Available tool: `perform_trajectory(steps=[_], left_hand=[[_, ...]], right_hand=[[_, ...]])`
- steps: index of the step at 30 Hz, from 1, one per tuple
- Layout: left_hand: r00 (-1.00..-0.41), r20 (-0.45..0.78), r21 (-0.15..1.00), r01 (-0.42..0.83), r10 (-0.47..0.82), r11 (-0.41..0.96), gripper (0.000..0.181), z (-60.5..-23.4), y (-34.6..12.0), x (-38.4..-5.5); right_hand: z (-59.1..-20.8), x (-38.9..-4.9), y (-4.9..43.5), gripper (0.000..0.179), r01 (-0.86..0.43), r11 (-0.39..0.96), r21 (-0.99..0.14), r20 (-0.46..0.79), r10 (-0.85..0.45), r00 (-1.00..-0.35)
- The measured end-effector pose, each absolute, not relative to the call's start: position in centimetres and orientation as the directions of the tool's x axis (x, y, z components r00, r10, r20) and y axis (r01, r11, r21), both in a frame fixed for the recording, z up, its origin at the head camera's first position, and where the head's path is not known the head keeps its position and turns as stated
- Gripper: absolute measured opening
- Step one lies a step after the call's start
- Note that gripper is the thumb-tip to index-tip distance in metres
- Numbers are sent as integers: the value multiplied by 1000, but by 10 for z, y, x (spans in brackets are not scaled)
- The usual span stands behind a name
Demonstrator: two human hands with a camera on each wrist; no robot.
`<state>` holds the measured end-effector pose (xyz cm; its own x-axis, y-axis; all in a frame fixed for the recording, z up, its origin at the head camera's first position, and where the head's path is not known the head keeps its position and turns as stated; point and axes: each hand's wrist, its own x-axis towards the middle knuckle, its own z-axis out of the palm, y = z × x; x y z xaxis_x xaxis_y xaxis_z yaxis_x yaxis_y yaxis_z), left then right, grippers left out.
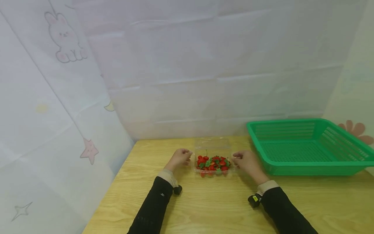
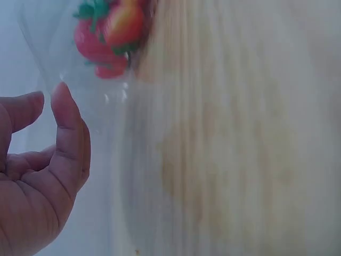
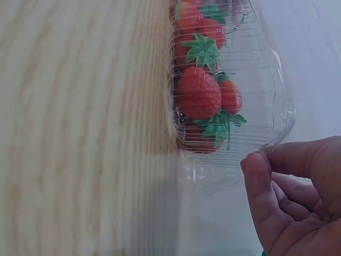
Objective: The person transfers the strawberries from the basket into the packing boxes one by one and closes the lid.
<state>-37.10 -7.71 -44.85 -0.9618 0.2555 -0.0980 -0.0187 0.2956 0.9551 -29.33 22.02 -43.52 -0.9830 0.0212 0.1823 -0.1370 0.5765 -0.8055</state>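
A clear plastic clamshell box (image 1: pixel 212 152) of strawberries (image 1: pixel 214 165) sits on the wooden table between the two hands. Its transparent lid (image 1: pixel 211 143) stands raised at the back. At the box's left side, the left hand (image 1: pixel 179 159) pinches the plastic edge between thumb and forefinger, as the left wrist view shows. On the opposite side, the right hand (image 1: pixel 248 164) grips the rim near a corner with thumb and forefinger (image 3: pixel 258 173). Red fruit with green leaves (image 3: pixel 202 50) shows through the ribbed wall in the right wrist view. One small cherry-like fruit (image 1: pixel 205 158) has an upright stem.
A large green plastic basket (image 1: pixel 309 167) with slatted walls stands to the right of the right hand. Behind the wooden table (image 1: pixel 204 208) hangs a pale cloth backdrop (image 1: pixel 190 107), with printed drawings on the left side.
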Motion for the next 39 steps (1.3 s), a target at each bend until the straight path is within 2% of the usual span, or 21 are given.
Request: perform_trajectory(steps=[7, 12, 18, 26, 39], left_hand=[[-964, -143, 981, -108, 226, 161, 35, -455, -79, -394], [-962, -140, 978, -97, 236, 186, 39, -455, -75, -408], [-961, -143, 968, -86, 237, 238, 34, -454, -66, -415], [-975, -122, 976, -85, 185, 199, 35, -452, -62, -417], [-969, 103, 981, 136, 226, 139, 29, -428, -54, -413]], right_hand=[[-441, -293, 214, 26, -136, 570, -810, 176, 16, -984], [-441, -292, 209, 26, -132, 548, -826, 170, 19, -985], [-443, -292, 206, 25, -122, 544, -830, 156, 16, -988], [-443, -295, 209, 24, -106, 541, -835, 142, 25, -990], [-436, -297, 222, 25, -130, 547, -827, 170, 24, -985]])
